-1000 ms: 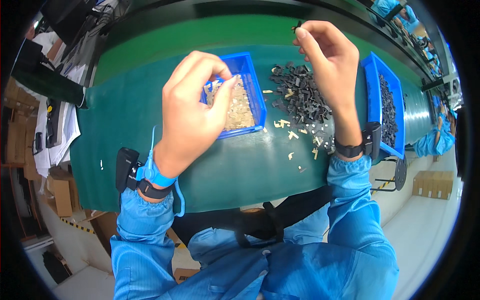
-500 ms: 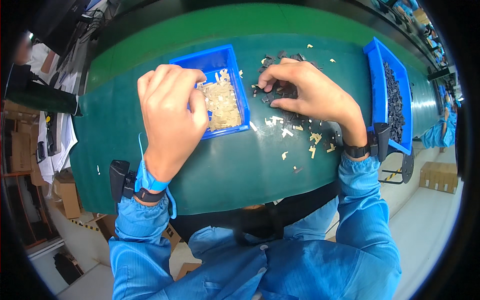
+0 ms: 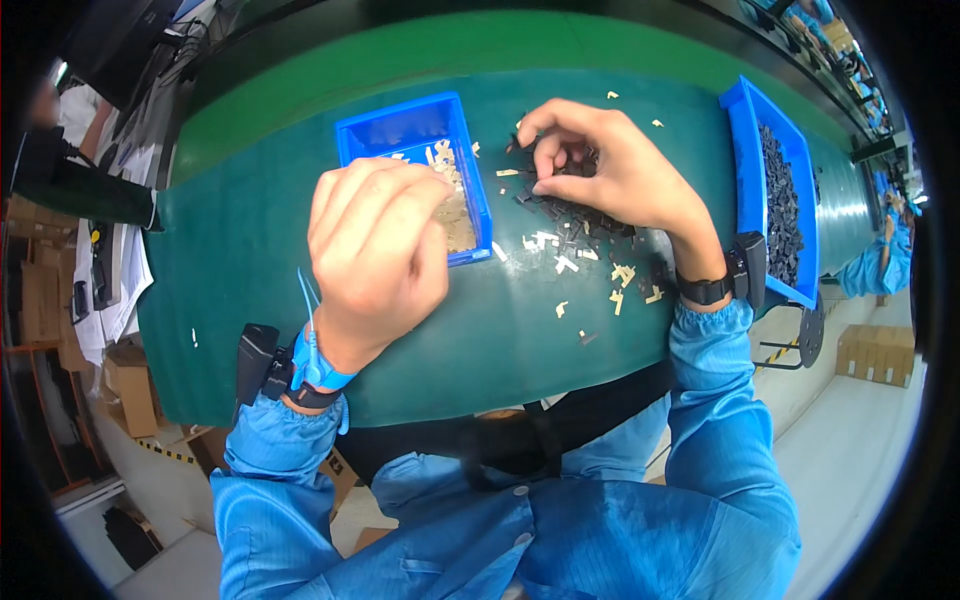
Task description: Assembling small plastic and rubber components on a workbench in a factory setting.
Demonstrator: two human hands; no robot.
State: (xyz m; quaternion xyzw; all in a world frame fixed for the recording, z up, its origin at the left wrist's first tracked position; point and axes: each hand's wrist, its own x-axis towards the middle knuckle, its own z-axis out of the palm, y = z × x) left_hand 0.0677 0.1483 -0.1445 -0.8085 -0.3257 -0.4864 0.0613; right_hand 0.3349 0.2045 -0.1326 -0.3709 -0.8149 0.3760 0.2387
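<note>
My left hand (image 3: 375,250) hangs over the near left part of a blue bin (image 3: 487,215) of small flat cream pieces (image 3: 458,225). Its fingers are curled in against the thumb, and whatever they hold is hidden. Over a loose pile of small black pieces (image 3: 575,215), my right hand (image 3: 625,170) is bent with its index finger and thumb apart. A small dark piece lies by that index fingertip, and I see nothing firmly gripped. Part of the pile is hidden under this hand.
Cream pieces (image 3: 622,275) lie scattered near the pile on the green mat (image 3: 250,200). A second blue bin (image 3: 745,150), full of black pieces (image 3: 785,200), stands at the right. Papers (image 3: 120,280) are at the left; a cardboard box (image 3: 875,350) sits lower right.
My left hand has moved right and slightly nearer to me, covering more of the bin's near side. My right hand has shifted slightly up, its index finger lifting away from the thumb.
</note>
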